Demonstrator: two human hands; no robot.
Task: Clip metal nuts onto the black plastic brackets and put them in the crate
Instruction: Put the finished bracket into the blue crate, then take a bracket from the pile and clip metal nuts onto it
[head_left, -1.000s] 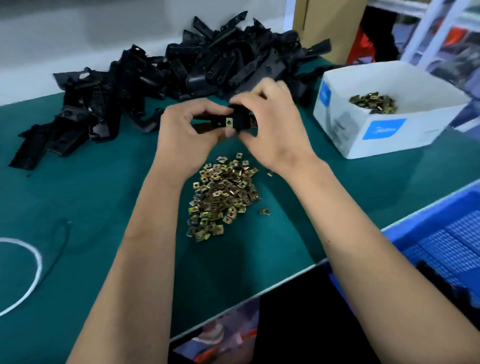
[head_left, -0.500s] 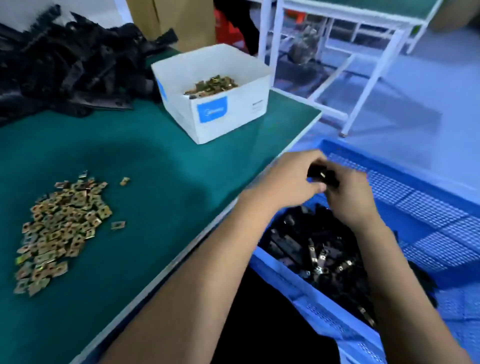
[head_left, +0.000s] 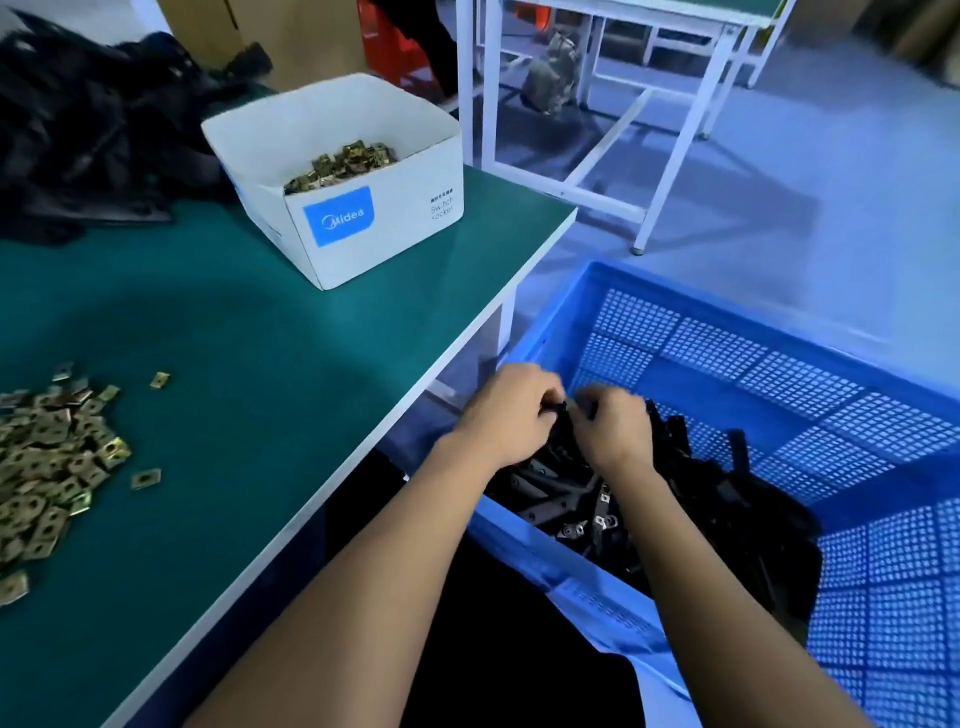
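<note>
Both my hands are low inside the blue perforated crate (head_left: 769, 374) beside the table. My left hand (head_left: 511, 415) and my right hand (head_left: 615, 426) have their fingers curled round one black plastic bracket (head_left: 563, 415), of which only a small part shows between them. Under my hands lies a heap of finished brackets (head_left: 675, 499), some showing silver nuts. A loose pile of brass-coloured metal nuts (head_left: 47, 457) lies on the green table (head_left: 260, 364) at the left. A pile of bare black brackets (head_left: 88, 130) is at the table's far left.
A white cardboard box (head_left: 363, 218) holding more nuts stands near the table's right edge. A white-framed bench (head_left: 623, 104) stands beyond on the grey floor. A brown carton (head_left: 301, 36) is behind the box.
My view swung from the table to the crate. Both hands carried the bracket off the table and have sunk lower into the crate, down onto the heap.
</note>
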